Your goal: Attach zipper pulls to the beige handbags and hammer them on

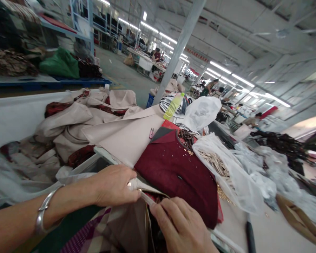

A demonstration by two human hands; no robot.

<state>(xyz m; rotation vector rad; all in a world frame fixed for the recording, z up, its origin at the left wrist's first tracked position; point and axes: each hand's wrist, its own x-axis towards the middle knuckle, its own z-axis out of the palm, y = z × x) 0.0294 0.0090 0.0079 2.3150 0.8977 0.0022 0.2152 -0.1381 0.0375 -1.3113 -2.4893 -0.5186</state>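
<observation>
My left hand (116,186), with a silver bangle on the wrist, is closed on the edge of a beige garment (131,140) at the near edge of the work table. My right hand (181,225) is closed too, pinching the same beige fabric edge just below and right of the left hand. A dark red cloth piece (176,172) lies on the table right behind both hands. Small gold studs lie scattered on the red cloth.
A heap of beige and red garments (76,123) fills a white bin on the left. Clear plastic bags (226,172) with gold trims lie to the right, with a yellow-green bottle (173,105) behind. A dark tool (250,235) lies near the table's front. Other workers sit far back.
</observation>
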